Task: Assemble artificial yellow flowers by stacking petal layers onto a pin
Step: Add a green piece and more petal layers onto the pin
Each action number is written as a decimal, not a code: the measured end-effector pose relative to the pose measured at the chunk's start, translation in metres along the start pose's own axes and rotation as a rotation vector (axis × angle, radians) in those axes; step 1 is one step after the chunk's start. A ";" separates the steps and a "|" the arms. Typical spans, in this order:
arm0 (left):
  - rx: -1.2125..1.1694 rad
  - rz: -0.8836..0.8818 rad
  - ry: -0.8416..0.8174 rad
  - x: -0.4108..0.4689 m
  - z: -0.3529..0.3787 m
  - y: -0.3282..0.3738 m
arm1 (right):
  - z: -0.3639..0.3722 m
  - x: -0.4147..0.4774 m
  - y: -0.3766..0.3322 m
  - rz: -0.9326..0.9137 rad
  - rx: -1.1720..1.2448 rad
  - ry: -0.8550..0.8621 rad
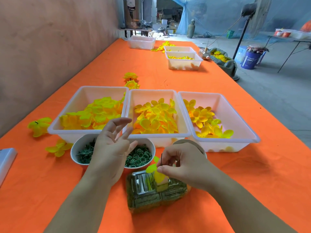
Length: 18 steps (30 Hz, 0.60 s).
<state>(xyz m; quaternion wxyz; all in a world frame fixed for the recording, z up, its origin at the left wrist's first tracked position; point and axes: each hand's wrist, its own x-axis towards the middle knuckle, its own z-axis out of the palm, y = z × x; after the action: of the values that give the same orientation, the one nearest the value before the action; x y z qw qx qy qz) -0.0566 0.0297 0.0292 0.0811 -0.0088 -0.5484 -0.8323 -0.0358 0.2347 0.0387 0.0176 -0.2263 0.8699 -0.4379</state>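
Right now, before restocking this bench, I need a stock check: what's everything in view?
near bins: three, white, side by side mid-table, holding yellow petals
far bins: three, white, table's far end
bowls: two, white, before the bins, holding green parts
loose flowers: several, yellow, on cloth left and behind bins
tablecloth: one, orange, covering table
holder block: one, shiny greenish, nearest
pin: one, dark, upright above block
petal layer: one, yellow-green, at pin's base
left hand: one, open, above bowls
right hand: one, pinching pin
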 end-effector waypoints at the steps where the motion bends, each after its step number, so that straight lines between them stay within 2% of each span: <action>1: 0.019 0.015 -0.017 -0.003 0.004 0.001 | 0.002 -0.001 0.002 -0.006 0.017 0.006; 5: 0.221 0.058 -0.184 -0.022 0.018 -0.008 | 0.009 -0.005 0.014 0.012 0.108 0.071; 8: 0.307 0.146 -0.326 -0.039 0.025 -0.020 | 0.017 -0.011 0.020 -0.049 0.147 0.127; 11: 0.386 0.257 -0.295 -0.046 0.028 -0.031 | 0.018 -0.012 0.024 0.032 0.256 0.080; 14: 0.446 0.249 -0.207 -0.046 0.026 -0.042 | -0.002 -0.006 0.027 0.182 0.386 -0.192; 15: 0.446 0.222 -0.194 -0.046 0.025 -0.045 | -0.010 -0.003 0.028 0.198 0.385 -0.236; 16: 0.452 0.208 -0.194 -0.046 0.024 -0.048 | -0.018 0.003 0.029 0.216 0.359 -0.212; 18: 0.480 0.223 -0.223 -0.046 0.021 -0.049 | -0.031 0.019 0.033 0.271 0.309 -0.019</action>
<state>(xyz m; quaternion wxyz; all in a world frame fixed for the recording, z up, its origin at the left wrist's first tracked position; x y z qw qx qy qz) -0.0204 0.0736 -0.0118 0.1111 -0.1408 -0.7310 -0.6584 -0.0721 0.2676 0.0354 0.1193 -0.1059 0.8146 -0.5577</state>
